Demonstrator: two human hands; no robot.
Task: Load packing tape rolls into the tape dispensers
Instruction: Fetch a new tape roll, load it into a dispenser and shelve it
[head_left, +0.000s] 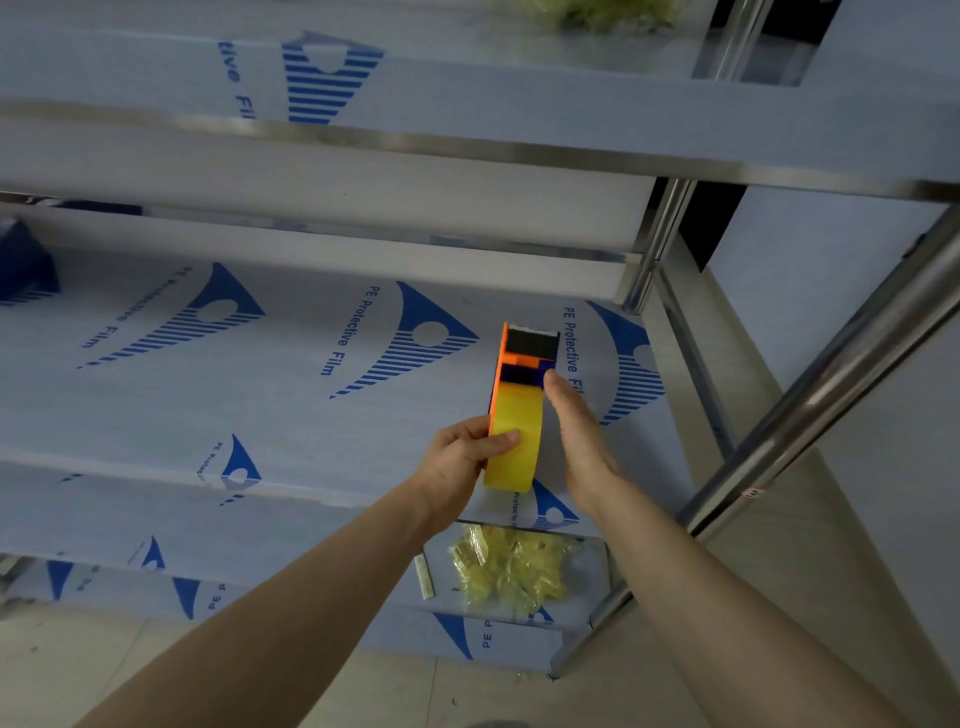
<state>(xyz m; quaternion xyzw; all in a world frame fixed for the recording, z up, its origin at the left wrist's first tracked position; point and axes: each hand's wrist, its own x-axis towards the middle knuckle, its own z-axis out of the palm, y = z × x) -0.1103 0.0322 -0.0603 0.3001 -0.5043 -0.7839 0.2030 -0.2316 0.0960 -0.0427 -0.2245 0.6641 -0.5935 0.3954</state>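
Your left hand grasps yellow tape roll seated in orange dispenser, thumb across tape, over film-covered shelf. Your right hand lies flat along dispenser's side, fingers straight, gripping nothing. Likely light, stiff plastic with slick tape face: hold frame sides.

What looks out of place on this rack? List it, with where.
A crumpled wad of yellowish clear film lies loose on the lower shelf, below the tape dispenser that the left hand grips. A similar clump, blurred, sits on the top shelf. Both look like discarded scraps.
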